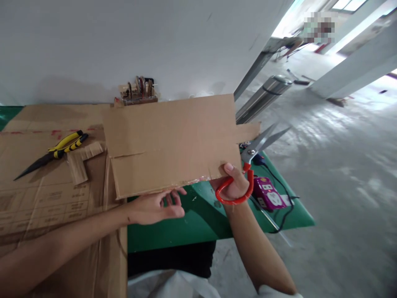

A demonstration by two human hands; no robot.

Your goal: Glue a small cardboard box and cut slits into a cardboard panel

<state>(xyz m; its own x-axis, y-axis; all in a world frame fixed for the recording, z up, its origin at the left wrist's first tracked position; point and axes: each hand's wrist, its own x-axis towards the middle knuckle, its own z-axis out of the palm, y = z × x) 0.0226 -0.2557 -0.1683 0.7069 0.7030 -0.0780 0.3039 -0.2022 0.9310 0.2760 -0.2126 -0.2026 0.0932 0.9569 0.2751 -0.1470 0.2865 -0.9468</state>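
A flat piece of cardboard is tilted up in front of me, with a crease on its left and a narrow strip sticking out at the right. My right hand pinches its lower right corner, thumb on top. The same hand carries scissors with red handle loops; their blades are spread and point up and to the right. Just under the cardboard's lower edge is my left hand, its fingers apart and loosely curled; whether the fingertips touch the cardboard is hard to see.
Yellow-and-black long-nose pliers and an L-shaped cardboard scrap lie on a large cardboard sheet at left. A small cardboard assembly is by the wall. A purple power socket with cable sits on the green table.
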